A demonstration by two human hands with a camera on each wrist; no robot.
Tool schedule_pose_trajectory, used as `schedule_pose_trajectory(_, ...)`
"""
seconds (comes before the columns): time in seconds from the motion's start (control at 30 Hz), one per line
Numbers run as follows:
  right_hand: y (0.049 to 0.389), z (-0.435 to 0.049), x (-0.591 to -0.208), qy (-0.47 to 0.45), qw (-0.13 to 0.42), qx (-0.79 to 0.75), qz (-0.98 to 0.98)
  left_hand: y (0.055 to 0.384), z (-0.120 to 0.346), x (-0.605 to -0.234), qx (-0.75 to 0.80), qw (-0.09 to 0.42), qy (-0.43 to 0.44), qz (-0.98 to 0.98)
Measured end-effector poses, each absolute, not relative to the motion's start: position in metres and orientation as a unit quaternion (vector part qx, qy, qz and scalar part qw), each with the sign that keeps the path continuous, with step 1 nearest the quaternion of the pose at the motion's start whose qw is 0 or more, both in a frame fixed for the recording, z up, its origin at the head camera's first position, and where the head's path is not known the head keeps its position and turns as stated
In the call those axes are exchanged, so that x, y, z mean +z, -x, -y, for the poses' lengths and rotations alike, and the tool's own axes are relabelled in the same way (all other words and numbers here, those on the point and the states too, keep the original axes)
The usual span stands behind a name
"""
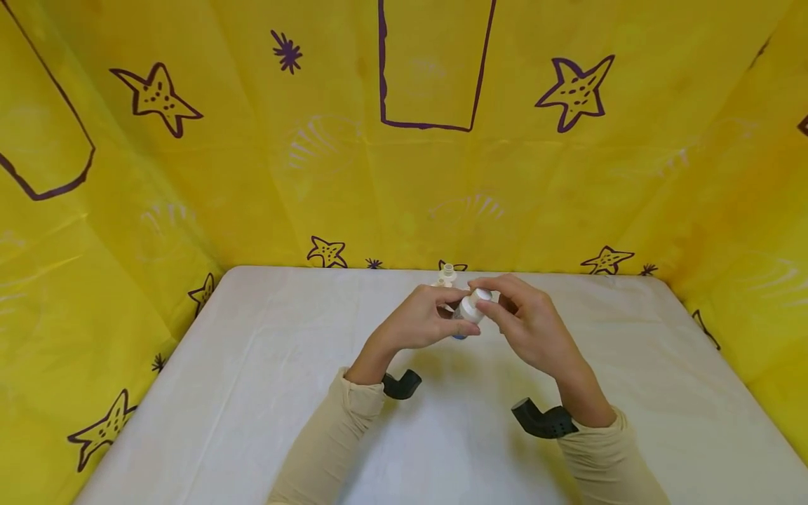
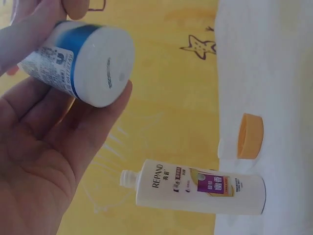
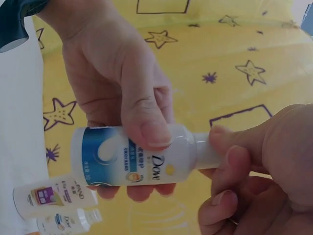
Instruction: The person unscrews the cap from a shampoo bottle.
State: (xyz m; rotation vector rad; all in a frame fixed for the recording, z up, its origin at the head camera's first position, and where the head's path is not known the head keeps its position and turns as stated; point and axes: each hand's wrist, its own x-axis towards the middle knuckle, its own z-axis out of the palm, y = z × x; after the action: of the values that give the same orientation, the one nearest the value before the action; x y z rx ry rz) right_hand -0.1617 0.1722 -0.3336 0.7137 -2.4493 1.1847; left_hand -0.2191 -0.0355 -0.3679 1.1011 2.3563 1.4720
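My left hand grips a small white-and-blue Dove bottle around its body, thumb across the label. At the bottle's neck, the thumb and fingers of my right hand pinch its white cap. The bottle is tilted and held up above the table, its white base facing the left wrist camera. Behind the hands stands a white REPAND bottle with a bare neck. Close beside it in the right wrist view is a second, smaller Dove bottle, its neck also uncapped.
An orange cap lies on the white-covered table, near the REPAND bottle. Yellow cloth with drawn starfish rises behind the table and on both sides. A black curved mount sits at each wrist.
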Motion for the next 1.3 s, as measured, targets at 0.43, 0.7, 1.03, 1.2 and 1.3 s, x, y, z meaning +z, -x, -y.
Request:
schedule_pose_trajectory(0.43,0.1629,-0.1718,-0.3304,-0.144,0.111,0.448,0.876,0.2161,0.0343,-0.3657,0.500,0.069,-0.351,-0.789)
schedule_pose_trajectory(0.7,0.1649,-0.1695,-0.3325,-0.116,0.134,0.428,0.886,0.2148,0.0332,-0.3656,0.491,0.063,-0.350,-0.796)
schedule_pose_trajectory(1.03,0.1640,-0.1706,-0.3354,-0.180,0.149,0.425,0.874,0.2154,0.0350,-0.3646,0.506,0.073,-0.339,-0.790)
schedule_pose_trajectory(1.2,0.1645,-0.1724,-0.3375,-0.238,0.163,0.424,0.859,0.2180,0.0364,-0.3658,0.510,0.066,-0.345,-0.785)
schedule_pose_trajectory(1.3,0.1649,-0.1731,-0.3372,-0.247,0.155,0.432,0.853,0.2186,0.0365,-0.3662,0.510,0.061,-0.346,-0.785)
